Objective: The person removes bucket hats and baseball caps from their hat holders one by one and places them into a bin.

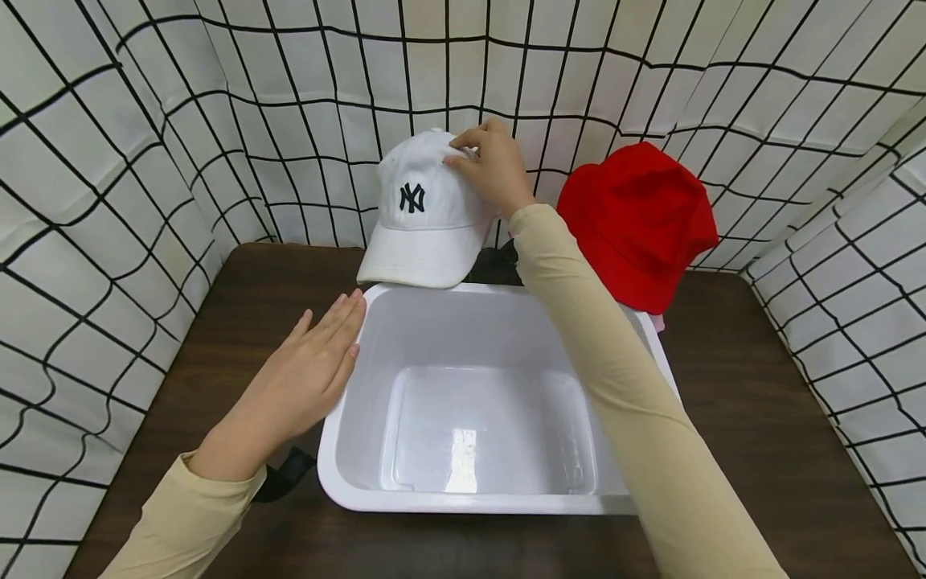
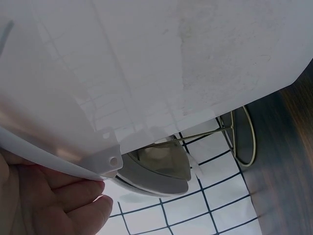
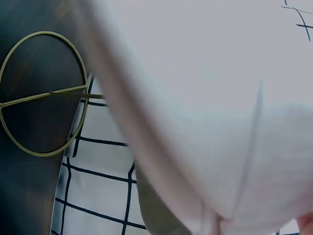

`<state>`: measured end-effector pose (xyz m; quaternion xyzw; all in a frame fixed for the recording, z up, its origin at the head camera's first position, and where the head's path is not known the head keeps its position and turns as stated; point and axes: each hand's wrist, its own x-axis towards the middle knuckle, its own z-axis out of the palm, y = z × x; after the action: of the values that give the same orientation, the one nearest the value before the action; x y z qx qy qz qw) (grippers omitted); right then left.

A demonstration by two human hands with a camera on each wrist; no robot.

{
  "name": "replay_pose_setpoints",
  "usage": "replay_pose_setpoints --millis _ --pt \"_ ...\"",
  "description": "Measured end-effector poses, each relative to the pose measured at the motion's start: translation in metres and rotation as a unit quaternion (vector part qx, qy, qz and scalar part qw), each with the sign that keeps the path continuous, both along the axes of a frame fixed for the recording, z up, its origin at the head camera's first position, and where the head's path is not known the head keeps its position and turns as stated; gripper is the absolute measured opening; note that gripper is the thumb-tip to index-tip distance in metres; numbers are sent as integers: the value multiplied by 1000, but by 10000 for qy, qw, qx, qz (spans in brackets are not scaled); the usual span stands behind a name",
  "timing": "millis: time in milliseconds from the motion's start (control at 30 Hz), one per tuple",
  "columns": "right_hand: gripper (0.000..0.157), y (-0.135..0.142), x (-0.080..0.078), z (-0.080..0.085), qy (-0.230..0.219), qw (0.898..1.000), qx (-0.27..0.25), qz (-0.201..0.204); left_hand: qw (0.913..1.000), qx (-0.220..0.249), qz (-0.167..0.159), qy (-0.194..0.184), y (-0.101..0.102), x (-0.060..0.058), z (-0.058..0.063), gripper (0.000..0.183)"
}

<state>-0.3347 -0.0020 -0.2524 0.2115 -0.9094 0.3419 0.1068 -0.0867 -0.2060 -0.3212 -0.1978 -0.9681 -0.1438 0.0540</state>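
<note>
While the right hand (image 1: 495, 165) pinches the cap (image 1: 434, 181), brim (image 1: 415, 257) toward the tub (image 1: 470, 504), the left hand (image 1: 307, 378) is straight-fingered.

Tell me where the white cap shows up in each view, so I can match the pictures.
Head: white cap at upper centre, by the white tub's far side.
Left wrist: white cap at lower centre, partly hidden by the tub.
Right wrist: white cap fills most of the centre and right.
Shared landmark: the black wire grid.
</note>
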Motion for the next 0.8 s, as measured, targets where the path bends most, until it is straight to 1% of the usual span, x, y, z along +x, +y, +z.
replay_pose_setpoints --millis 100,200,267,333,400,433,500,600,633,700,800 --pt "26 -2 1 -3 168 9997 -168 -58 10000 13 -4 -14 1 1 -1 50" --pt "23 -3 3 -5 366 9983 -437 -105 10000 19 -15 16 1 1 -2 50" --pt "23 -4 4 -6 445 9967 -661 -124 10000 17 -27 41 1 1 -2 50" --pt "22 -4 6 -6 423 9942 -976 -139 10000 10 -39 68 2 1 -2 50" --pt "21 -5 7 -5 426 9906 -1294 -150 10000 5 -43 79 2 1 -1 50" --pt "20 -5 8 -5 353 9878 -1509 -144 10000 4 -43 87 2 1 -1 50" --pt "19 -6 9 -3 220 9811 -1919 -136 10000 -2 -42 84 2 1 -1 50" --pt "18 -6 9 0 79 9706 -2403 -124 10000 4 -36 66 2 1 -2 50" --pt "18 -6 9 1 31 9675 -2525 -136 10000 -3 -37 65 2 1 -2 50" --pt "18 -4 9 4 87 9639 -2656 -177 10000 -7 -43 42 2 1 -2 50" --pt "17 -1 8 8 181 9611 -2748 -198 10000 -15 -30 17 2 1 -1 50"
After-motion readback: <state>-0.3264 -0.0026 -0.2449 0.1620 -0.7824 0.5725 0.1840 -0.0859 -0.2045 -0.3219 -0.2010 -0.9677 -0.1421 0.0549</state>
